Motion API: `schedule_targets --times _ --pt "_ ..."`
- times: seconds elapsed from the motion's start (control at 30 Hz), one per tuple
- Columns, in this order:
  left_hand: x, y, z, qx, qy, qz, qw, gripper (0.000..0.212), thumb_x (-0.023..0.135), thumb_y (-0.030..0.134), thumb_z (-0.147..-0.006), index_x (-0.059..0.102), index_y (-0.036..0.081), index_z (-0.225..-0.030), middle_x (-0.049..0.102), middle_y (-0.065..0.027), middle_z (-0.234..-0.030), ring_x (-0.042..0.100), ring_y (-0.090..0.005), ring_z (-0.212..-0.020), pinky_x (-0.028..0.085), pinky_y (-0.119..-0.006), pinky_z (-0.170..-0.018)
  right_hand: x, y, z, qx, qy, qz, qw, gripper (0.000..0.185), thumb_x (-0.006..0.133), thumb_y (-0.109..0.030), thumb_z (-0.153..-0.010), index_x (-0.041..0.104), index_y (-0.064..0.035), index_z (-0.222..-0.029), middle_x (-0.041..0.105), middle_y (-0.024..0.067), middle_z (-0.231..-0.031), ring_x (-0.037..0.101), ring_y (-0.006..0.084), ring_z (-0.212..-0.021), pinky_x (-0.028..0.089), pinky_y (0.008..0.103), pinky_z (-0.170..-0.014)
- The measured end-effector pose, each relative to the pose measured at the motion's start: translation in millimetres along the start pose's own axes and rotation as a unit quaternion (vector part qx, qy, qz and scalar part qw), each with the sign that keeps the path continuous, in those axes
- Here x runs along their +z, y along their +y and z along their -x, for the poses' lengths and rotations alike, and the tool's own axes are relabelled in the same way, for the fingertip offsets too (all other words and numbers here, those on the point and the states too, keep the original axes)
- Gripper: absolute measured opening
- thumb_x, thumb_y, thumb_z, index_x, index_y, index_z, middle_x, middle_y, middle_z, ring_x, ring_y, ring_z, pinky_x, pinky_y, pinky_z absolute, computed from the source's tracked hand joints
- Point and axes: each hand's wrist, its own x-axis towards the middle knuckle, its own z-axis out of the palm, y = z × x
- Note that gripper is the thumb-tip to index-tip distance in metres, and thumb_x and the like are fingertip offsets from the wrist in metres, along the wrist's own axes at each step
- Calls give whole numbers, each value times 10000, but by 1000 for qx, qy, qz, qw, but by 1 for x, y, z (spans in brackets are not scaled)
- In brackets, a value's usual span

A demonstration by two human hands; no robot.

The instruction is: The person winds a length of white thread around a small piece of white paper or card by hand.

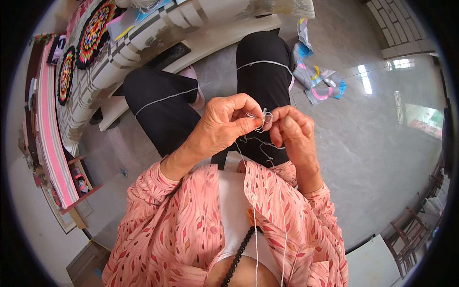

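Note:
My left hand (pixel 233 116) pinches a small tangle of white yarn (pixel 264 116) between thumb and fingertips, above my black-trousered lap. Close beside it on the right, my right hand (pixel 296 131) has its fingers curled at the same yarn's loops. Loose, kinked strands hang below both hands, and two white strands (pixel 255 229) run down over the front of my patterned shirt. A light strand (pixel 166 97) also lies across each thigh. Whether the strands all belong to one length cannot be told.
At the upper left, a covered table or bench (pixel 122 53) holds round multicoloured crocheted pieces (pixel 95 34) and a ball of yarn (pixel 143 3). Patterned fabric (pixel 317 80) lies on the grey floor to the right of my knee. A folding chair (pixel 408 224) stands at the lower right.

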Motion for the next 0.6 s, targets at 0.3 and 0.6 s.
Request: schedule_targets --times 0.3,0.6 --pt "-33 -6 39 6 64 41 997 91 630 55 -789 586 0 -847 557 -20 -719 469 -38 -559 362 -155 -479 21 7 1 26 131 -90 987 48 528 -58 -844 515 -14 -834 537 67 -690 361 40 -439 276 189 -396" --pt "-65 -11 65 50 91 86 991 127 640 89 -781 585 -10 -838 558 -54 -703 456 -56 -531 347 -161 -450 60 -3 -19 -16 8 200 980 294 543 -200 -872 547 -6 -1092 549 12 -810 406 30 -580 337 159 -497"
